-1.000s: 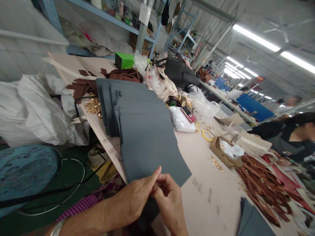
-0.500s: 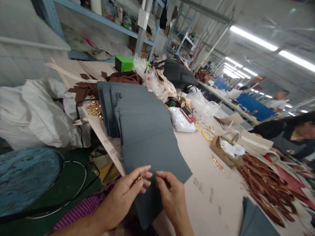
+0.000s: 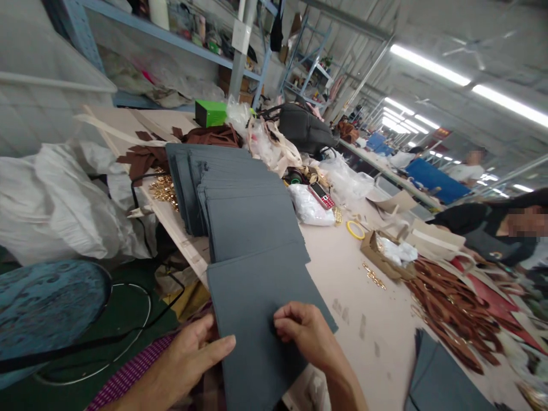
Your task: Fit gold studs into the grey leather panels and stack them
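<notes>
A dark grey flat panel [image 3: 252, 285] lies at the near end of a long fanned stack of grey panels [image 3: 252, 211], its near part reaching past the table edge. My left hand [image 3: 192, 348] is at the panel's left edge, thumb over the top face and fingers curled at the side, partly hidden. The gold pieces seen in that palm earlier are out of sight. My right hand [image 3: 310, 331] is closed in a pinch just over the panel's right part. Whatever its fingertips hold, if anything, is too small to make out.
Gold hardware [image 3: 163, 189] is piled left of the stack, and more gold pieces [image 3: 374, 275] lie to the right. Beyond are a red phone [image 3: 322, 196], yellow tape roll [image 3: 355, 229], cardboard box [image 3: 381, 257], brown straps [image 3: 454, 308] and more grey panels [image 3: 445, 377]. A person sits at right.
My left hand has moved left and down from over the panel to its left edge. My right hand has shifted slightly right and down, still pinched. The near panel has turned a little.
</notes>
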A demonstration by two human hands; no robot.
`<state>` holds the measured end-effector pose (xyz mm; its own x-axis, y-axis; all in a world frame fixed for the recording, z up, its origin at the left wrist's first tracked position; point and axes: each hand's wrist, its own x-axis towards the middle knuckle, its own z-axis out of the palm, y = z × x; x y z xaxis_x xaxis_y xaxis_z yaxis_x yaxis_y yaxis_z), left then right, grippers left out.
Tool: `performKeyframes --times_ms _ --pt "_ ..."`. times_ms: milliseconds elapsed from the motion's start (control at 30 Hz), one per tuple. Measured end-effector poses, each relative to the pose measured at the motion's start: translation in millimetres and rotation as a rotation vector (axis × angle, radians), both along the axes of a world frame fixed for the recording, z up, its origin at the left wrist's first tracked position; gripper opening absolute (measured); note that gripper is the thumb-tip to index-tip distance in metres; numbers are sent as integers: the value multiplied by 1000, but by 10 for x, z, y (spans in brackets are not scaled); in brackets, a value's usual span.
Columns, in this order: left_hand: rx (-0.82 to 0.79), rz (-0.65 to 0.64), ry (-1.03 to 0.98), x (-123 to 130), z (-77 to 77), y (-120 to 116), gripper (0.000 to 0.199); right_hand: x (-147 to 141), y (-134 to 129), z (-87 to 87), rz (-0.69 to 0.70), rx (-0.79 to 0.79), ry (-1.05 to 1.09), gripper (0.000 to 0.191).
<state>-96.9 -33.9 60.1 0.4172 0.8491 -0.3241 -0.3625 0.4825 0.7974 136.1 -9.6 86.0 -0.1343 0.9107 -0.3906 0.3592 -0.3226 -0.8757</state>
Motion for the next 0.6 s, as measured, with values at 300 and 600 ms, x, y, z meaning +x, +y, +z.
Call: performKeyframes --times_ms 300,600 --pt "-246 -44 204 233 131 174 46 -86 106 -72 -201 -15 269 33" --pt "-271 -40 194 241 107 186 52 -145 54 -25 -120 16 249 23"
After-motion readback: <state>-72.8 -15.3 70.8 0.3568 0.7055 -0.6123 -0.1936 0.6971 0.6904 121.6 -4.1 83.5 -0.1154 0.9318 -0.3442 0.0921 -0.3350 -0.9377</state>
